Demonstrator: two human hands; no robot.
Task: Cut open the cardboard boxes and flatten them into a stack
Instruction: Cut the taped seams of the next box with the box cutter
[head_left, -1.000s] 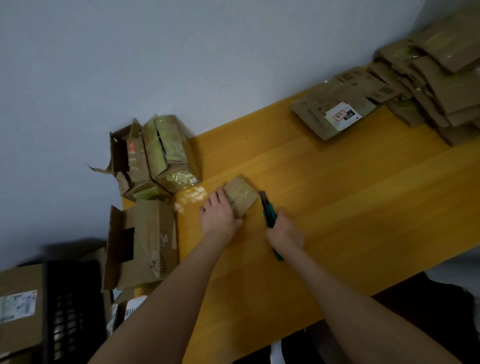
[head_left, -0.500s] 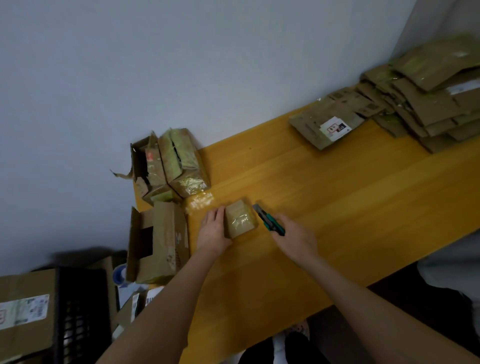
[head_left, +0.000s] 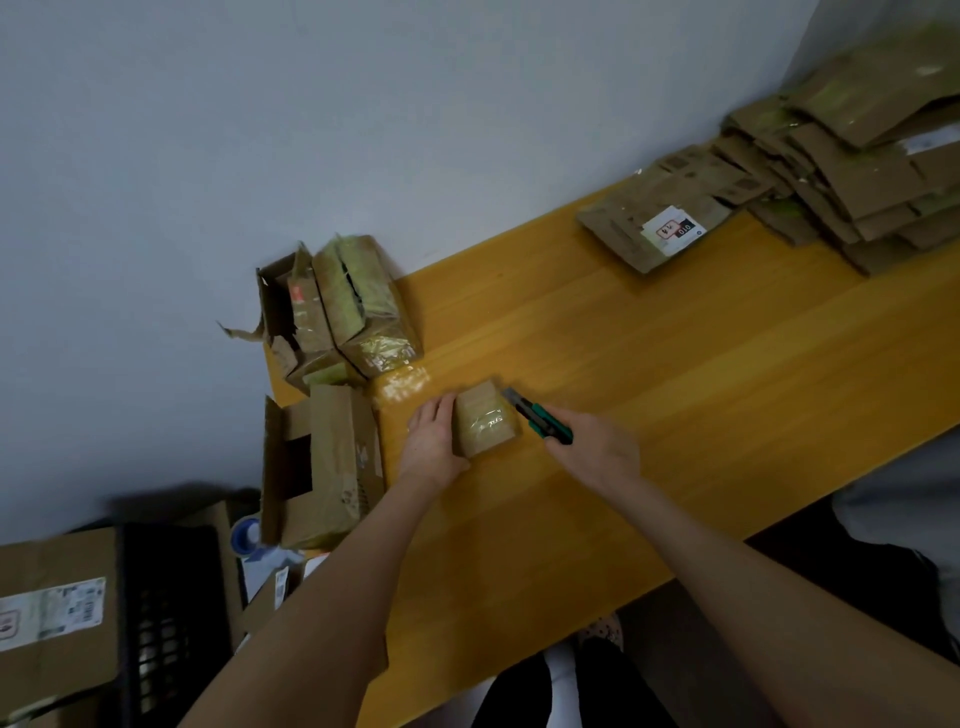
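A small taped cardboard box (head_left: 485, 423) lies on the yellow wooden table (head_left: 649, 405). My left hand (head_left: 431, 441) holds the box by its left side, fingers along the edge. My right hand (head_left: 597, 449) grips a green utility knife (head_left: 540, 422), whose blade end touches the box's upper right edge. Two taped boxes (head_left: 337, 312) stand at the table's far left corner, and an opened box (head_left: 322, 467) lies in front of them. Flattened cardboard (head_left: 852, 171) is piled at the far right, with a labelled flat piece (head_left: 654, 228) beside it.
A white wall runs behind the table. Below the table's left end sit a black crate (head_left: 166, 618), a labelled carton (head_left: 52, 613) and a blue tape roll (head_left: 244, 535). The table's near edge runs diagonally past my forearms.
The view shifted so the table scene sits lower and further right. My left hand turned the small box from tilted to lying flat, and the knife came up against its right edge.
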